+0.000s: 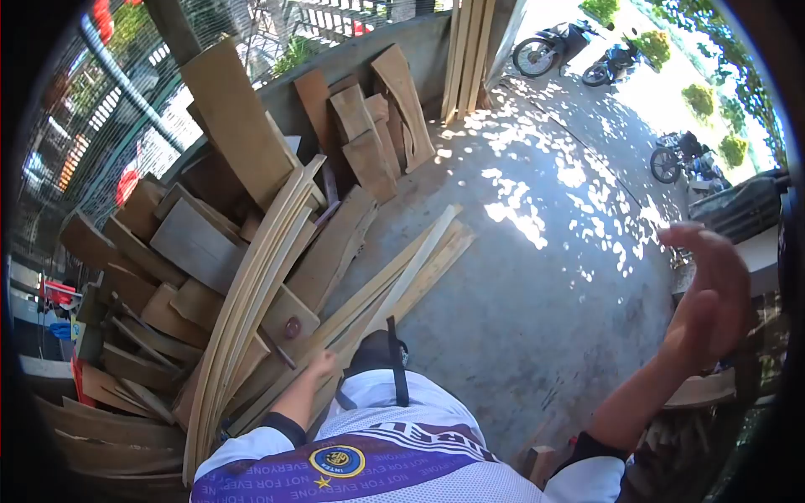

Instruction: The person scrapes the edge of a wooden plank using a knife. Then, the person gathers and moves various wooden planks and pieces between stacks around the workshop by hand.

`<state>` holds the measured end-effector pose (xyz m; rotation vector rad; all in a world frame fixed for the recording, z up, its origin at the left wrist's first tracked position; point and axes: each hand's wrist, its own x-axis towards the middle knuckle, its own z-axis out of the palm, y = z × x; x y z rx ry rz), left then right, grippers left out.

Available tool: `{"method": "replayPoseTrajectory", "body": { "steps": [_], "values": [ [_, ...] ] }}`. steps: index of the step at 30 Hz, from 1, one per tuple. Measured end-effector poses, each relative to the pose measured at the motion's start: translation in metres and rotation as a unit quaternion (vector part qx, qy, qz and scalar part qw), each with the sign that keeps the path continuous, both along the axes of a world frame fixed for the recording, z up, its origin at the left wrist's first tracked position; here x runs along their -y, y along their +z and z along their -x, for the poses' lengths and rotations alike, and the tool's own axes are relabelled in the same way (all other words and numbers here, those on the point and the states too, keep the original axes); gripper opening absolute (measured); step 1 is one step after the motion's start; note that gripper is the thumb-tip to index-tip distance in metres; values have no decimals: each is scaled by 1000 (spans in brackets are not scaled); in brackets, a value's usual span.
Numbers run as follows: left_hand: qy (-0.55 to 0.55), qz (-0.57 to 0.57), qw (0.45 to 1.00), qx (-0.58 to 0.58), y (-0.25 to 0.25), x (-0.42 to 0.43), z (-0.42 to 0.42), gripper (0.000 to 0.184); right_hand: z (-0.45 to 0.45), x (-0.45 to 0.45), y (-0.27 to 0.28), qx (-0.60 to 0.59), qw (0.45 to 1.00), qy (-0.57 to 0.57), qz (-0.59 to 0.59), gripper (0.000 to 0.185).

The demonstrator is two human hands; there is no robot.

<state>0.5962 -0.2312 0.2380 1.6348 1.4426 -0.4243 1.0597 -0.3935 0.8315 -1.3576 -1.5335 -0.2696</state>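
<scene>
Watching both hands together is advised, because they are held well apart. On the near side, the left hand (321,365) is lowered close to the pale strips (423,256) of wood, which are laid on the floor (545,335) in front of the body and to the left. Its fingers look folded, but whether something is clamped by them cannot be told. The right hand (713,293) is raised in the air on the other side; its fingers are bent and rather close together, the thumb is blurred, and nothing is seen in it. By such spread arms, balance is probably helped, and the feet should be placed so that no strip is stepped on.

A little farther, a bundle of long strips (251,277) is leaned at a slant. Long pieces like these are best gripped near the middle, it is judged, so that the ends are not swung. Behind it, many boards (235,117) are stood or piled toward the low wall (419,54); they should not be knocked, since they could slide. Farthest away, motorcycles (541,54) are parked in the brighter light.
</scene>
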Motion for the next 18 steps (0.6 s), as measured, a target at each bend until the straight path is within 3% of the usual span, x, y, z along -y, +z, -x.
{"method": "replayPoseTrajectory", "body": {
  "steps": [1, 2, 4, 9, 10, 11, 14, 16, 17, 18],
  "values": [
    [-84, 52, 994, -55, -57, 10, 27, 41, -12, 9, -12, -4, 998, -63, 5, 46],
    [-156, 14, 988, -6, -56, 21, 35, 38, -29, 16, -22, -23, 994, -108, 17, 43],
    [-213, 46, 974, -65, -34, 26, 11, 39, -69, 30, -41, -65, 978, -194, 49, 37],
    [-233, 33, 969, -80, -26, -32, -126, 37, -187, 21, -92, -110, 944, -291, 109, 19],
    [-192, -1, 980, -59, -24, -46, -165, 35, -218, 18, -116, -135, 932, -313, 121, 16],
    [-236, 2, 971, -36, -19, -70, -211, 35, -251, 16, -145, -153, 922, -325, 144, 15],
    [-108, -46, 993, 12, -24, -127, -355, 36, -340, 18, -285, -208, 881, -341, 252, 17],
    [-43, -94, 993, 51, -17, -162, -457, 40, -366, 59, -415, -336, 782, -365, 377, 27],
    [-28, -90, 991, 91, -25, -177, -498, 42, -364, 103, -479, -297, 765, -348, 454, 32],
    [-4, -72, 988, 134, 8, -182, -542, 41, -348, 143, -510, -332, 690, -327, 554, 39]
  ]
}}
